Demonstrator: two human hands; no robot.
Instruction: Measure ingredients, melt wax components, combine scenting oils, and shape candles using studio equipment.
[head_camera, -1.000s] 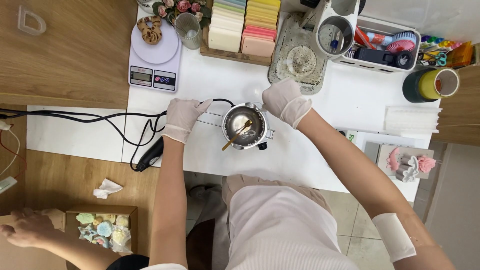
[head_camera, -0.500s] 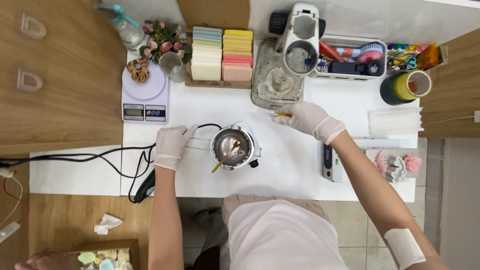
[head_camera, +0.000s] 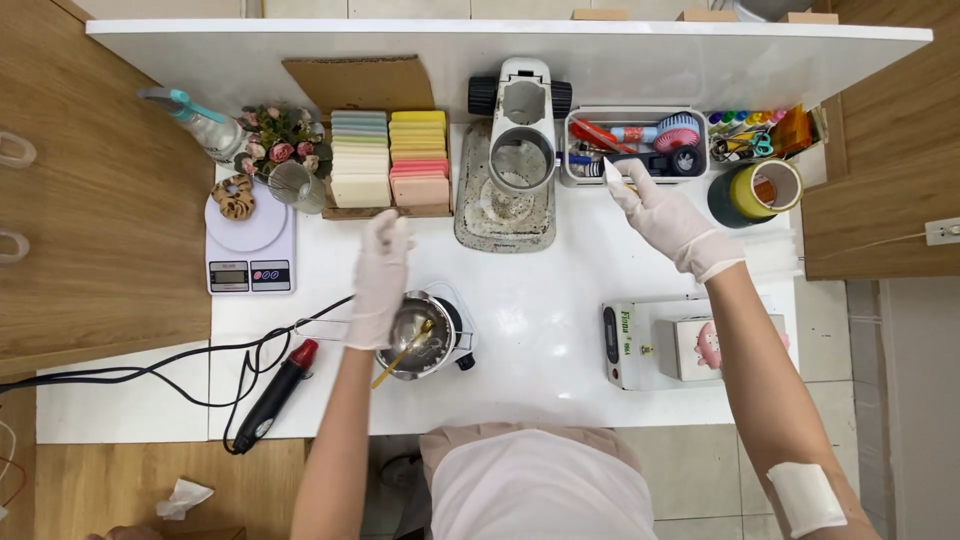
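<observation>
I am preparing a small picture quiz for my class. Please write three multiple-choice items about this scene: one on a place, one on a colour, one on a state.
1. Where is the small metal pot?
A. on the kitchen scale
B. on the white table, beside the left hand
C. in the grey organiser tray

2. What colour is the tip of the black heat tool?
A. red
B. green
C. yellow

3. What is the right hand doing?
A. resting flat on the table
B. gripping the pot
C. raised near the organiser tray

Answers: 1 B, the left hand lies along it; 2 A, red end visible; 3 C, it is lifted there.
</observation>
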